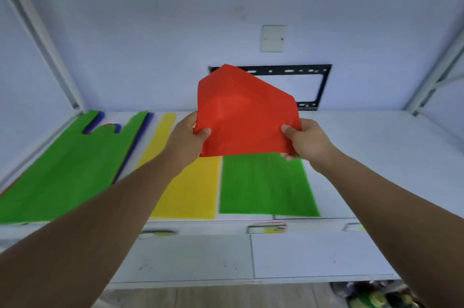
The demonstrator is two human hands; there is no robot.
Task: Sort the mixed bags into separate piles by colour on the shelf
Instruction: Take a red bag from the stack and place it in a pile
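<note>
Both hands pinch the lower corners of a flat red fabric bag (244,112): the left hand (187,139) closes thumb over fingers on its left corner, the right hand (305,142) does the same on its right corner, and the bag stands up between them, lifted clear of the white shelf (376,157) with its top edge folded and flopping toward the back wall.

Directly below the red bag lies a flat green rectangular bag (267,184), alone on its spot. Just left of that green bag, a flat yellow fabric bag (187,189) runs back toward the wall. Further left again sits the mixed stack (62,167), topped by a green handled bag, with blue and red edges showing beneath it. To the right of the green rectangular bag the shelf is bare white board. On the wall behind the red bag hangs a black metal bracket (321,86).

Judging by this layout, the step in hand is placing the first red bag: yellow and green piles are begun, and no red pile shows yet. The next move likely calls for carrying the red bag right of the green rectangular bag, lowering it flat onto the bare board, and smoothing the folded top before letting go.
</note>
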